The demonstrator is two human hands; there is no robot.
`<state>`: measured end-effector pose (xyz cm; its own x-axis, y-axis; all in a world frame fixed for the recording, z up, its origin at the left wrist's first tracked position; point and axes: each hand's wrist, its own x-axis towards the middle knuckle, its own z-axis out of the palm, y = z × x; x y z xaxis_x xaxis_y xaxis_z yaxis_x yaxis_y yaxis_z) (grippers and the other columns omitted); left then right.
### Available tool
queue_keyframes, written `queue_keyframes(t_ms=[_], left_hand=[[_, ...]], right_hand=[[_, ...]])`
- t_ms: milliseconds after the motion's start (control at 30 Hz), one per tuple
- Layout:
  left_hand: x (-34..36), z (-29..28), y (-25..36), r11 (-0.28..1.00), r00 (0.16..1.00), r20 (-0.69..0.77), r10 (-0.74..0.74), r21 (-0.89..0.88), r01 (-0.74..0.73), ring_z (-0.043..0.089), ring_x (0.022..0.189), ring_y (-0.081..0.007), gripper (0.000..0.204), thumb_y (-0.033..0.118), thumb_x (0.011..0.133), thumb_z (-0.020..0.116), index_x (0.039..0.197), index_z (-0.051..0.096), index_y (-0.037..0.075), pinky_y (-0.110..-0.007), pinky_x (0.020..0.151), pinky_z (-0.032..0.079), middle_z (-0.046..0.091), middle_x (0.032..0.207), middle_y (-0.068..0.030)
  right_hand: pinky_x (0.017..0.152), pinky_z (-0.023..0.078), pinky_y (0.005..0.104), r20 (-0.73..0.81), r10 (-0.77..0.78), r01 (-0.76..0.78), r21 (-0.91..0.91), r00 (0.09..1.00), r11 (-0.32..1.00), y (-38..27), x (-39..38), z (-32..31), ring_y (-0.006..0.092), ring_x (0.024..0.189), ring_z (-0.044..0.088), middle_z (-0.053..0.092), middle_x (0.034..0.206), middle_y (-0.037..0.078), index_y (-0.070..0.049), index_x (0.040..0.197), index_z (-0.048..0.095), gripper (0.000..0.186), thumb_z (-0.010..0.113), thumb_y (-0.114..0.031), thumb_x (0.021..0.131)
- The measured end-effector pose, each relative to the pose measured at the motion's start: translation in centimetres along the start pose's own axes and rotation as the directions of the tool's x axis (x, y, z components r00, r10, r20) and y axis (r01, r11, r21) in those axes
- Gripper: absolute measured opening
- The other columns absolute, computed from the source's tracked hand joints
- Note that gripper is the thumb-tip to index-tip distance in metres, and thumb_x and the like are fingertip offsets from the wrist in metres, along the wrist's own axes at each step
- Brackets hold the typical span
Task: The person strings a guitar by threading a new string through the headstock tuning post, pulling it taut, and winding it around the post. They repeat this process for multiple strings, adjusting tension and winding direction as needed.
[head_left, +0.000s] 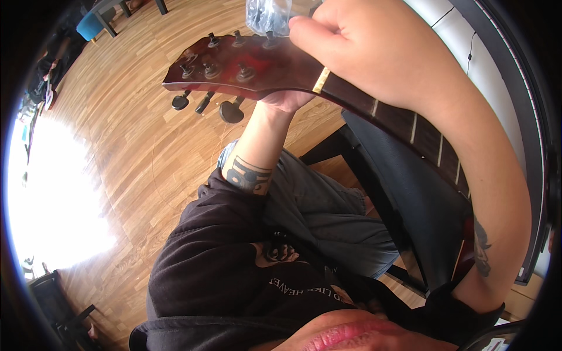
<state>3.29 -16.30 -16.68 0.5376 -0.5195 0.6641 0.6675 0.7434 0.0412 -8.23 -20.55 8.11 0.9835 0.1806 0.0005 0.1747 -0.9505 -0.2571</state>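
Note:
A dark red guitar headstock with several metal tuner posts and black buttons points left. Its fretboard, with no strings visible on it, runs down to the right past a pale nut. My left hand grips the neck from underneath, fingers mostly hidden behind it. My right hand is closed above the neck beside the nut; what its fingers hold, if anything, is hidden. A clear plastic bag shows just beyond the tuners, next to my right hand.
A black padded seat lies under the neck. A white keyboard curves along the right. At upper left are a blue stool and dark table legs. A black chair is at lower left on the wooden floor; clutter lines the left edge.

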Motion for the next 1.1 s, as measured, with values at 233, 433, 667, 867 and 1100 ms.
queue_keyframes(t_ms=[233, 433, 667, 867, 1100], left_hand=[[0.4, -0.4, 0.6, 0.997, 1.0, -0.007, -0.003, 0.073, 0.003, 0.063, 0.106, -0.0256, 0.03, 0.03, 0.092, 0.061, 0.115, 0.063, 0.011, -0.038, 0.088, 0.053, 0.064, 0.116, -0.0086], [0.3, -0.7, 1.1, 0.993, 1.0, -0.005, -0.006, 0.121, 0.007, 0.063, 0.101, -0.0233, 0.026, 0.025, 0.09, 0.061, 0.11, 0.065, 0.01, -0.036, 0.085, 0.052, 0.065, 0.11, -0.0077], [0.2, -0.7, 1.3, 0.991, 1.0, 0.012, -0.008, 0.137, 0.006, 0.064, 0.095, -0.0207, 0.02, 0.019, 0.087, 0.062, 0.104, 0.066, 0.008, -0.033, 0.08, 0.051, 0.067, 0.103, -0.0067], [0.2, -0.7, 1.1, 0.989, 0.999, 0.026, -0.031, 0.149, 0.027, 0.064, 0.09, -0.0184, 0.016, 0.013, 0.085, 0.063, 0.099, 0.068, 0.007, -0.031, 0.076, 0.05, 0.068, 0.097, -0.0058], [-0.3, -0.4, 1.9, 0.91, 0.965, 0.082, -0.247, 0.363, 0.202, 0.064, 0.084, -0.0158, 0.013, 0.007, 0.082, 0.063, 0.093, 0.07, 0.006, -0.028, 0.072, 0.049, 0.069, 0.09, -0.0048]], right_hand=[[0.046, 0.048, 0.0397, 0.036, 0.035, -0.034, -0.026, 0.999, 0.999, -1.1, -0.1, -0.7, 0.03, 0.04, 0.055, 0.055, 0.047, 0.02, 0.008, 0.06, 0.063, 0.044, 0.055, -0.019, 0.094], [0.043, 0.046, 0.0396, 0.045, 0.043, -0.043, 0.007, 0.998, 0.999, -0.7, 0.0, -0.3, 0.0285, 0.037, 0.052, 0.054, 0.045, 0.018, 0.007, 0.059, 0.063, 0.045, 0.055, -0.019, 0.095], [0.045, 0.046, 0.0408, -0.11, -0.147, 0.14, -0.072, 0.983, 0.988, 0.3, -0.9, 0.7, 0.0327, 0.038, 0.053, 0.053, 0.045, 0.02, 0.006, 0.057, 0.062, 0.046, 0.056, -0.02, 0.094], [0.046, 0.047, 0.0411, -0.06, -0.068, 0.067, -0.016, 0.996, 0.998, 0.3, -0.2, 0.2, 0.0348, 0.04, 0.055, 0.053, 0.047, 0.022, 0.006, 0.058, 0.063, 0.045, 0.056, -0.02, 0.094], [0.045, 0.048, 0.0414, 0.028, 0.014, -0.015, 0.027, 1.0, 1.0, -0.5, 0.0, -0.6, 0.0358, 0.04, 0.056, 0.054, 0.048, 0.022, 0.006, 0.059, 0.064, 0.044, 0.055, -0.02, 0.094]])
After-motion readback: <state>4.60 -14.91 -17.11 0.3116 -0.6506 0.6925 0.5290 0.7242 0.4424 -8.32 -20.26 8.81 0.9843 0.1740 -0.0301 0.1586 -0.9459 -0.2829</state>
